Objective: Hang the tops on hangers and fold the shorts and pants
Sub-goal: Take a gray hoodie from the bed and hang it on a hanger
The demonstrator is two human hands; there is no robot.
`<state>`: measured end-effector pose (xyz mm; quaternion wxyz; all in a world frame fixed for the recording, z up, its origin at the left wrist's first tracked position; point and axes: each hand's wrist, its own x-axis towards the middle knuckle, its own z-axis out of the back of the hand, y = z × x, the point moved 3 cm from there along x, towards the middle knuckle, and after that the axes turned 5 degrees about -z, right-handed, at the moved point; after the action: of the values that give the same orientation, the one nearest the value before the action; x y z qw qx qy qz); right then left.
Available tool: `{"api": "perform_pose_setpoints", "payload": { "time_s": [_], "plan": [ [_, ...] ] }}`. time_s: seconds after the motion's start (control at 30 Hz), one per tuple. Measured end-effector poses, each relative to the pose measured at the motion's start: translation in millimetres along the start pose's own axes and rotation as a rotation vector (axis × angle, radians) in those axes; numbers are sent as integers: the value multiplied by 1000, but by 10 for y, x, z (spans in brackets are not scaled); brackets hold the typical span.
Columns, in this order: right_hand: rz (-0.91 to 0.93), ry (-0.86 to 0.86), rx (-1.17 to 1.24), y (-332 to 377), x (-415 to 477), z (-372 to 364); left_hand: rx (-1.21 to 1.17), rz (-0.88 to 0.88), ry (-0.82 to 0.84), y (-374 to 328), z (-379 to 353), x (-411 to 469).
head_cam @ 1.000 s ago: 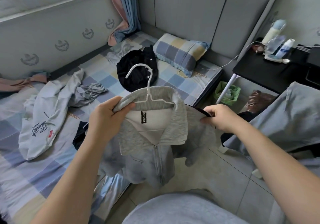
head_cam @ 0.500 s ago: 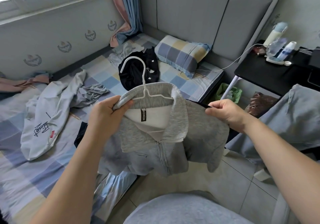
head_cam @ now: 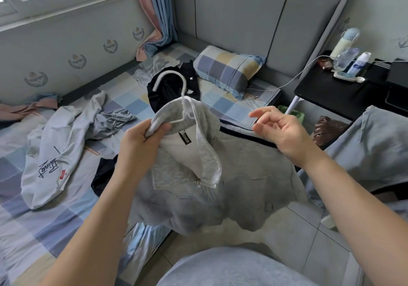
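A grey zip-neck top (head_cam: 231, 182) hangs in front of me on a white hanger (head_cam: 174, 87), whose hook sticks up above the collar. My left hand (head_cam: 141, 140) grips the left end of the collar together with the hanger's arm. Over the top's right shoulder hovers my right hand (head_cam: 278, 128), its fingers spread and loosely bent, holding nothing. On the checked bed lie a light grey garment with printed script (head_cam: 50, 159), a crumpled grey piece (head_cam: 112, 120), a black garment (head_cam: 174, 87) and a dark piece (head_cam: 103, 175) partly hidden by my left arm.
A checked pillow (head_cam: 227, 69) leans on the grey headboard. At the right stands a black side table (head_cam: 344, 95) with bottles and a white cable. Grey-blue cloth (head_cam: 375, 148) is draped at the right edge. Tiled floor (head_cam: 309, 252) lies below the top.
My right hand has let go of the top's right shoulder and opened above it. The hanger and collar tilted left, and the top now drapes wider.
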<state>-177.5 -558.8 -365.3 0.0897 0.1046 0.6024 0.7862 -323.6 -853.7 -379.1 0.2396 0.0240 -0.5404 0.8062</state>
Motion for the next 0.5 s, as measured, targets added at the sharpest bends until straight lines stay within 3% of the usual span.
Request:
{"api": "perform_pose_setpoints", "payload": {
  "time_s": [0.1,0.3,0.4,0.5],
  "plan": [
    [-56,-35,-210,-28,-43,85,-175,-54,-25,-90,32,-1],
    [23,-12,-440,87,-199,62,-154,-114,62,-247,-139,0],
    [21,-16,-463,104,-355,58,-93,-149,177,-341,-361,3],
    [-121,-19,-459,-19,-613,155,-40,-170,326,-428,-655,70]
  ]
}}
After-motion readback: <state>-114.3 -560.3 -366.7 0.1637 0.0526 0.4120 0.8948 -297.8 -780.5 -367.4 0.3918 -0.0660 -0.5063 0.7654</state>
